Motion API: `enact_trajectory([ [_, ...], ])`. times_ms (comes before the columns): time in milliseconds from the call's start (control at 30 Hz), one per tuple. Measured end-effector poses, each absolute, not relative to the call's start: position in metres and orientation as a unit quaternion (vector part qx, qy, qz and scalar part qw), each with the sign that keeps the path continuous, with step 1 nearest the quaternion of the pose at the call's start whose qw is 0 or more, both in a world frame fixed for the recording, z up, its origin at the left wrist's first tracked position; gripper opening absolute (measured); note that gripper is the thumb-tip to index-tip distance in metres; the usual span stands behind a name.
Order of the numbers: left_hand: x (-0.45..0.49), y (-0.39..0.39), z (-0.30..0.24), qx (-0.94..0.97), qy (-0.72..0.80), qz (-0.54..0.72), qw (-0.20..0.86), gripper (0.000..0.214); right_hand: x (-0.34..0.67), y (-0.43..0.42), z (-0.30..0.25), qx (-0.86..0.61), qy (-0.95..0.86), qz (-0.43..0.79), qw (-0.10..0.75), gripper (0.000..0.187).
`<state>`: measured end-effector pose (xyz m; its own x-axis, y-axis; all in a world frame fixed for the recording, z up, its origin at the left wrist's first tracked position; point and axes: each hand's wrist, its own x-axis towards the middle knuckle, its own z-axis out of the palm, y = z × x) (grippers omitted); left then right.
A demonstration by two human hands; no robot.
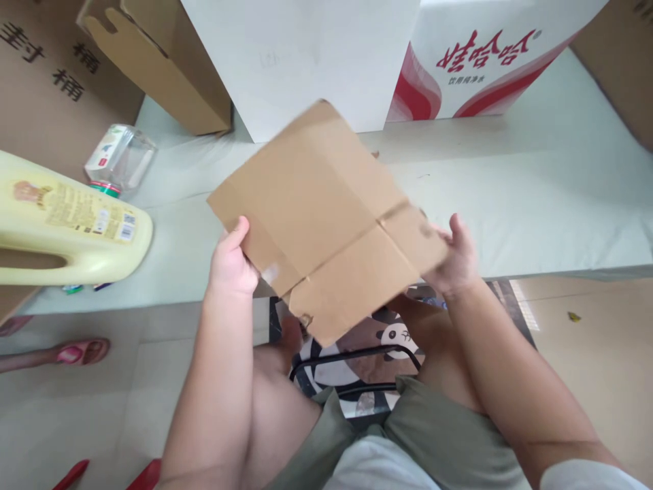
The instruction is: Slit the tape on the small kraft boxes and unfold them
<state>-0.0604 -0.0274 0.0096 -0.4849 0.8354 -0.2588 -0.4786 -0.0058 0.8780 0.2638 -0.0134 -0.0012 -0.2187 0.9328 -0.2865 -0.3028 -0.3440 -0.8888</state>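
Note:
A flattened brown cardboard box (316, 197) with crease lines and notched flaps is held up over the front edge of the table, tilted. My left hand (235, 262) grips its left edge, thumb on top and fingers hidden beneath. At its right corner my right hand (456, 258) has hold of the cardboard, thumb raised and the other fingers mostly behind it. The near end of the cardboard hangs above my lap.
On the pale green cloth-covered table (561, 197) stand a white box (306, 61), a red-and-white box (474, 68) and an opened brown carton (168, 61). A clear bottle (125, 160) and a yellow jug (76, 224) lie left. Another person's foot (84, 350) shows below.

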Motion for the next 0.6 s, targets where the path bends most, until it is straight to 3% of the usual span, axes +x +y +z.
enact_trajectory([
  [233, -0.043, -0.018, 0.009, 0.11, 0.493, 0.709, 0.491, 0.011, 0.242, -0.024, -0.01, -0.426, -0.349, 0.697, 0.459, 0.06],
  [400, -0.034, -0.02, 0.017, 0.117, 0.476, 0.682, 0.544, 0.02, 0.24, -0.023, -0.012, -0.471, -0.285, 0.678, 0.487, 0.059],
  [600, -0.042, -0.019, 0.025, 0.119, 0.466, 0.637, 0.602, 0.029, 0.281, -0.029, -0.01, -0.505, -0.221, 0.577, 0.603, 0.04],
])
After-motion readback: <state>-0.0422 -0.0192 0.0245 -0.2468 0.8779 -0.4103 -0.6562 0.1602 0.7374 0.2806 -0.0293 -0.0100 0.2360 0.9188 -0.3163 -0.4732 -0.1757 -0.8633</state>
